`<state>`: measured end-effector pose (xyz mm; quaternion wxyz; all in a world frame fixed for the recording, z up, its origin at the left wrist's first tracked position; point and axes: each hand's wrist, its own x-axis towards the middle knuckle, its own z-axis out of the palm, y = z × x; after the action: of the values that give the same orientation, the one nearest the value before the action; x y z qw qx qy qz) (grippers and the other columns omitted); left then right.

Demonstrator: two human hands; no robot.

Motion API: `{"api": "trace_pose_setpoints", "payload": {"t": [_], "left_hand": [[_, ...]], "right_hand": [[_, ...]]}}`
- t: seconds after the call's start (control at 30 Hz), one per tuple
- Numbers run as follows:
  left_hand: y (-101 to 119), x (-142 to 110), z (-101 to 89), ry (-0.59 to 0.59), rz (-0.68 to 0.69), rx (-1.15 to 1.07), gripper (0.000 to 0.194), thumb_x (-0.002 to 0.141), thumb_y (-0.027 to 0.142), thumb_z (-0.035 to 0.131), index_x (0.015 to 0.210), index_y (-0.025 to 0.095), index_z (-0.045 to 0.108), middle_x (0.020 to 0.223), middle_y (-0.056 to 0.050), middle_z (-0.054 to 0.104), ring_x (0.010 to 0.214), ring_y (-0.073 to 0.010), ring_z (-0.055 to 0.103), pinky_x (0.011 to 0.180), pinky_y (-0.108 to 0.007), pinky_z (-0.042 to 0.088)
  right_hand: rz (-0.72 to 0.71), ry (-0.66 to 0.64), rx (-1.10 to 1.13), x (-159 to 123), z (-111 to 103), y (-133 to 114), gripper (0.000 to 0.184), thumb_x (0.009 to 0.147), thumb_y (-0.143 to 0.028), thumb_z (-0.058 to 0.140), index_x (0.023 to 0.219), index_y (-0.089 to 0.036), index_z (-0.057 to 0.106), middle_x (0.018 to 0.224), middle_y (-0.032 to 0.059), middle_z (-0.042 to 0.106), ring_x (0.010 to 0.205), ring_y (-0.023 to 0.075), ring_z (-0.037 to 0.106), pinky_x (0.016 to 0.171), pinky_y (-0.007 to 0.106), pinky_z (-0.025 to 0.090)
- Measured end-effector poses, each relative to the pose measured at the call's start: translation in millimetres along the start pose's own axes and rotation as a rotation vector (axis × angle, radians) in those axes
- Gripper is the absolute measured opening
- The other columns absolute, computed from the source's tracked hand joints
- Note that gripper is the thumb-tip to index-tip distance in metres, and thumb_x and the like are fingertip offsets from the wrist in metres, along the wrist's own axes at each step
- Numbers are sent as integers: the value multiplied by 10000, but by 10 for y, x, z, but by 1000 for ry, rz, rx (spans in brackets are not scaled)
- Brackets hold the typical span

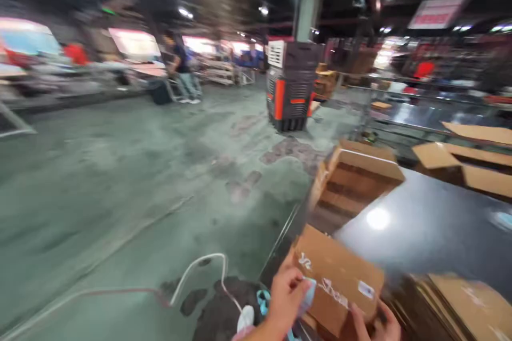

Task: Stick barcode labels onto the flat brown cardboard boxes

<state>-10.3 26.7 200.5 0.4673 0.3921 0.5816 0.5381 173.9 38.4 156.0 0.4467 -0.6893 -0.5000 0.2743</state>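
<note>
A small brown cardboard box [338, 277] with white scribbles and a small white label sits low in the view at the near edge of a dark glossy table [432, 229]. My left hand [286, 295] grips its left end, fingers curled over the edge, with something light blue pinched against it. My right hand [376, 322] holds the box from below at its right corner, fingers partly cut off by the frame edge. The picture is blurred by motion.
An open cardboard box [354, 181] stands at the table's far left corner, more open boxes [464, 162] lie at right, flat cardboard [464, 303] at bottom right. On the green concrete floor: a white cable [200, 272], a black-and-orange machine [290, 88]. A person [184, 72] stands far off.
</note>
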Motion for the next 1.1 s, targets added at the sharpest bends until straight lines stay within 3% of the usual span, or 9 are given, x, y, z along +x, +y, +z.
{"api": "trace_pose_setpoints", "payload": {"t": [0.1, 0.2, 0.3, 0.4, 0.5, 0.6, 0.77, 0.83, 1.1], "left_hand": [[48, -152, 7, -92, 50, 66, 256, 747, 438, 594, 723, 190, 648, 1288, -166, 585, 1106, -303, 581, 896, -382, 457], [-132, -83, 15, -147, 3, 95, 326, 756, 488, 593, 901, 200, 637, 1065, -113, 704, 1020, -270, 633, 898, -367, 473], [-273, -57, 48, -181, -43, 126, 334, 726, 485, 612, 903, 202, 624, 873, -63, 729, 836, -246, 680, 758, -333, 527], [-262, -83, 123, -278, -28, 113, 215, 718, 375, 606, 829, 200, 664, 864, -54, 731, 851, -240, 679, 766, -328, 528], [-187, -87, 220, -342, -37, 72, 143, 685, 272, 580, 732, 195, 690, 902, -68, 740, 946, -254, 663, 872, -352, 493], [-125, -90, 277, -379, -73, 49, 190, 688, 252, 567, 792, 188, 711, 986, -80, 735, 1031, -260, 633, 923, -358, 462], [-70, -155, 275, -421, -150, 9, 256, 746, 345, 595, 917, 172, 674, 1013, -95, 721, 937, -236, 660, 834, -342, 503], [-65, -178, 253, -416, -198, -40, 305, 731, 350, 627, 979, 173, 638, 976, -83, 724, 870, -218, 668, 762, -320, 523], [-88, -167, 184, -369, -233, 27, 168, 700, 333, 652, 727, 168, 641, 672, -4, 672, 634, -142, 596, 597, -229, 488]], "right_hand": [[64, 173, 246, 45, -506, 4, 622, 688, -510, 662, 1176, -193, 443, 1117, 138, 618, 983, 265, 626, 808, 387, 529], [54, 515, 229, 345, -1231, 29, 625, 705, -450, 637, 1218, -192, 393, 1083, 110, 607, 980, 222, 605, 878, 389, 479], [159, 777, 80, 534, -2001, 113, 662, 669, -417, 620, 1227, -153, 382, 1017, 103, 589, 965, 249, 578, 883, 441, 449], [355, 841, -288, 578, -2350, 231, 653, 618, -354, 642, 1189, -95, 457, 1162, 201, 500, 1148, 366, 432, 964, 543, 326], [338, 820, -519, 483, -2115, 277, 636, 631, -360, 639, 1190, -93, 495, 1267, 237, 408, 1227, 413, 308, 995, 584, 230], [91, 633, -383, 223, -1514, 161, 500, 735, -424, 578, 1149, -147, 531, 1191, 174, 494, 1166, 338, 399, 971, 520, 307], [28, -171, 223, -221, -530, -233, 280, 837, -406, 539, 1008, -193, 603, 886, 61, 621, 797, 174, 572, 731, 306, 473], [37, -361, 316, -306, -317, -348, 235, 811, -373, 592, 964, -197, 622, 818, 28, 618, 726, 147, 558, 672, 269, 464], [41, -385, 306, -372, -181, -411, 126, 810, -310, 595, 796, -185, 612, 733, 1, 569, 681, 124, 516, 617, 235, 415]]}}
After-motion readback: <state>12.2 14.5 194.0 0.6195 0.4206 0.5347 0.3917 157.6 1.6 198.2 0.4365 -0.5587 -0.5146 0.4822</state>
